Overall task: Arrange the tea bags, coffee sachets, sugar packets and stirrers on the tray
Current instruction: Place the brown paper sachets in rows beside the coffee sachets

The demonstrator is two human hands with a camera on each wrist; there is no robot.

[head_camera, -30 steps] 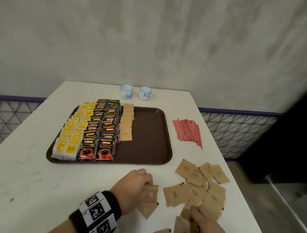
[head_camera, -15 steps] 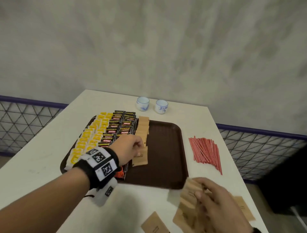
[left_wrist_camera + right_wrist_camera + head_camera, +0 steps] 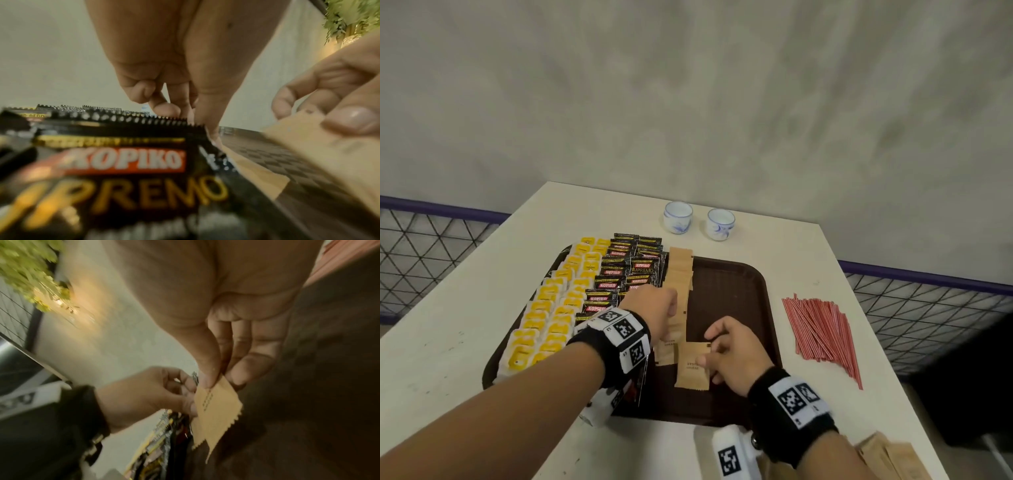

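On the brown tray (image 3: 736, 284) lie yellow tea bags (image 3: 551, 318) in two columns, black coffee sachets (image 3: 626, 270) beside them, then a column of brown sugar packets (image 3: 680, 270). My left hand (image 3: 671, 310) is curled over the near end of that column, its thumb down on the edge of a sugar packet (image 3: 255, 175) beside a coffee sachet (image 3: 123, 162). My right hand (image 3: 705, 356) pinches another sugar packet (image 3: 691, 368) between thumb and fingers, just above the tray, right of the column. The same right hand (image 3: 218, 379) and held packet (image 3: 218, 410) show in the right wrist view.
Red stirrers (image 3: 822, 332) lie in a heap on the white table (image 3: 448, 342) right of the tray. Two small blue-and-white cups (image 3: 678, 217) stand behind the tray. Loose sugar packets (image 3: 893, 459) lie at the near right corner. A wire railing runs along both sides.
My left hand carried a sugar packet from the table to the column on the tray. My right hand picked a packet from the loose pile and brought it over the tray.
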